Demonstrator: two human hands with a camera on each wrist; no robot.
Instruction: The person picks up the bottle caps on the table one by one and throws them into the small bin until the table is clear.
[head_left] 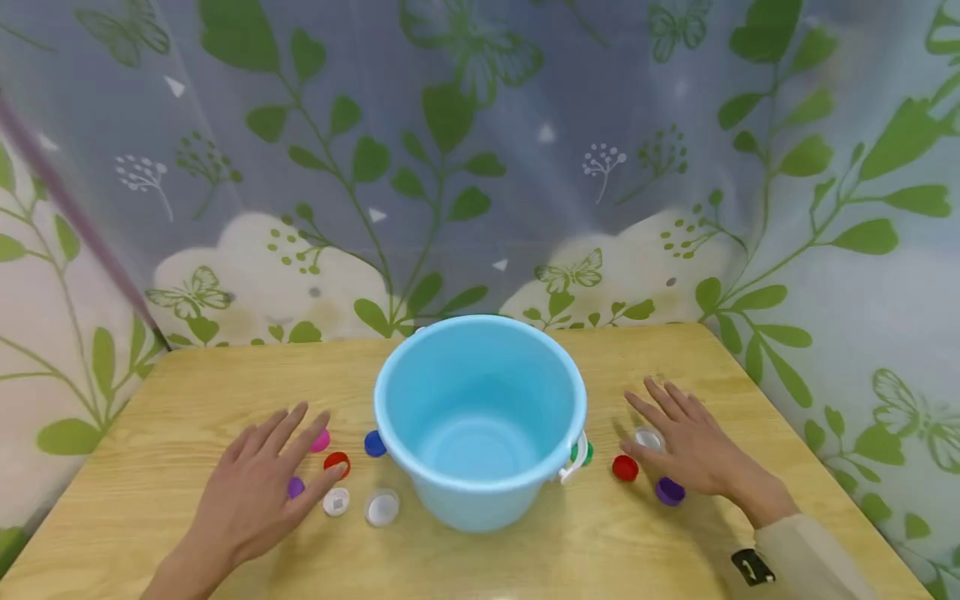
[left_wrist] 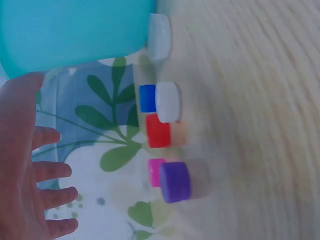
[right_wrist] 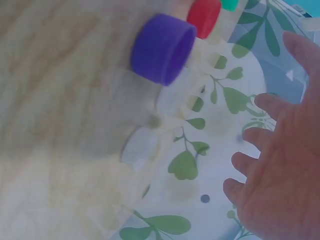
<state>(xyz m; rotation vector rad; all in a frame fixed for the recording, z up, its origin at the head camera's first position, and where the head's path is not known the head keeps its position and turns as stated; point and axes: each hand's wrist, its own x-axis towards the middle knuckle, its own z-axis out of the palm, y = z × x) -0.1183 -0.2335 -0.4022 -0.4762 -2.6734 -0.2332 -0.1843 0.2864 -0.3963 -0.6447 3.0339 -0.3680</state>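
A light blue bucket (head_left: 480,505) stands upright between the hands, nothing visible inside it. My left hand (head_left: 251,492) hovers palm down with fingers spread, holding nothing. Around it lie bottle caps: pink (head_left: 322,441), red (head_left: 337,461), purple (head_left: 296,487), blue (head_left: 374,443), white (head_left: 336,502) and a larger whitish one (head_left: 382,507) by the bucket. On the other side my right hand (head_left: 693,450), fingers extended, is held above the table. Near it are red (head_left: 625,468), purple (head_left: 671,492) and whitish (head_left: 648,439) caps; the right wrist view shows a second white cap (right_wrist: 139,148).
A green cap (head_left: 587,453) is partly hidden behind the bucket's white handle (head_left: 573,458). The wooden table (head_left: 300,371) backs onto a patterned curtain (head_left: 465,208) with leaves and butterflies, which also hangs along both sides.
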